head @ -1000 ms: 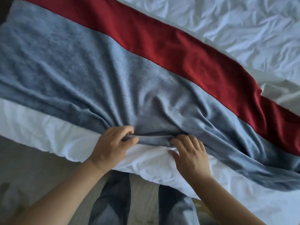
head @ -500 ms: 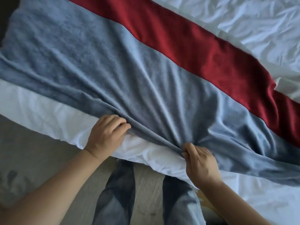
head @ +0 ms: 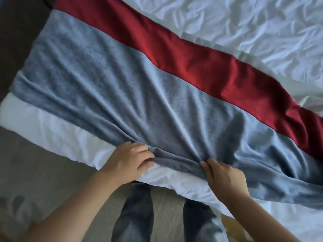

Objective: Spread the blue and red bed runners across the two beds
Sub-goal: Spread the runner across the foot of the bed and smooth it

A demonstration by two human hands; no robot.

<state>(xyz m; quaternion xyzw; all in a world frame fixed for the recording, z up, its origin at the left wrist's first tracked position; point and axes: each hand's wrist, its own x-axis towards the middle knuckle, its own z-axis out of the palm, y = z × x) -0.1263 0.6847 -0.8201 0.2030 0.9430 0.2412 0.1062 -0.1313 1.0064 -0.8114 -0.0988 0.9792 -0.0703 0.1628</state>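
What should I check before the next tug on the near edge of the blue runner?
1. Left hand has the near edge of the blue runner: ok, fingers pinch a fold.
2. Right hand has the same edge: ok, fingertips clamp bunched cloth.
3. Blue runner lies flat: not ok, creases fan out from both grips.
4. Red runner sits straight beside the blue: ok in the middle; its right end ripples.
5. White sheet shows evenly below the blue edge: not ok, the strip is wide at the left and narrow by the hands.
6. Runner ends reach both bed sides: cannot tell, the right end runs out of view.
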